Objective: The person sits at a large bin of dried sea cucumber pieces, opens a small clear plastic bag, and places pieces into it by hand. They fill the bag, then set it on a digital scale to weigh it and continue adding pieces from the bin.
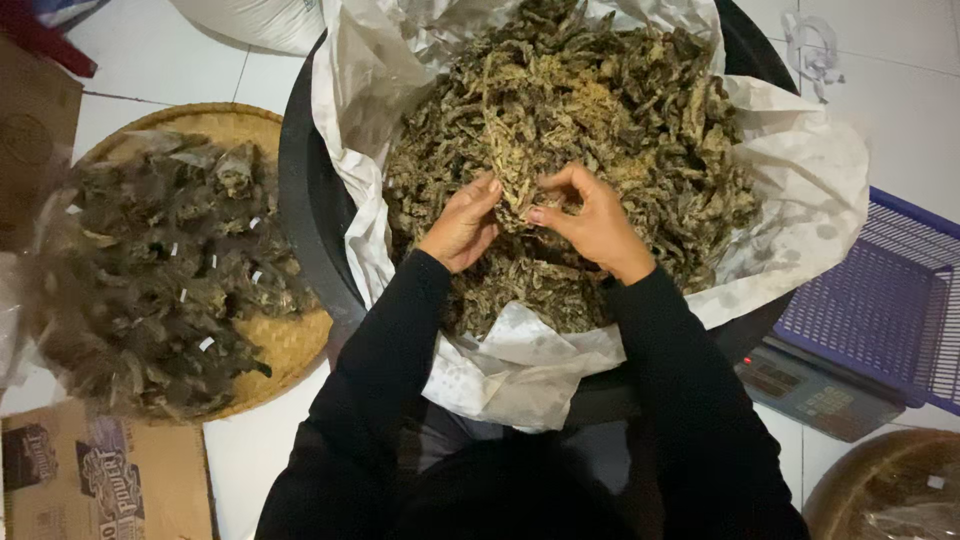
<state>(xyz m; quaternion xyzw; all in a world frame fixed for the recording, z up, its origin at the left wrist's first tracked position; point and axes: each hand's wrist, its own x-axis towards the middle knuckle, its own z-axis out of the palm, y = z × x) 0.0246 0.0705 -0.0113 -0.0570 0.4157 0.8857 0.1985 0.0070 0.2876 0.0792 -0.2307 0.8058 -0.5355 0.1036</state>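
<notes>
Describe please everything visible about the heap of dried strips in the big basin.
The heap of dried strips is a loose, tangled mound of shrivelled brown and tan pieces, dry-looking. It lies on crumpled white paper lining a black round basin. The left hand and right hand rest on its near side, pinching a paler clump between their fingertips.

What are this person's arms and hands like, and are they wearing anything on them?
Both arms are covered by long black sleeves of plain, soft-looking fabric that end at the wrists, with no markings visible. The left hand and the right hand are bare: no gloves, and no rings or watch can be seen. The fingernails look short and unpainted.
</notes>
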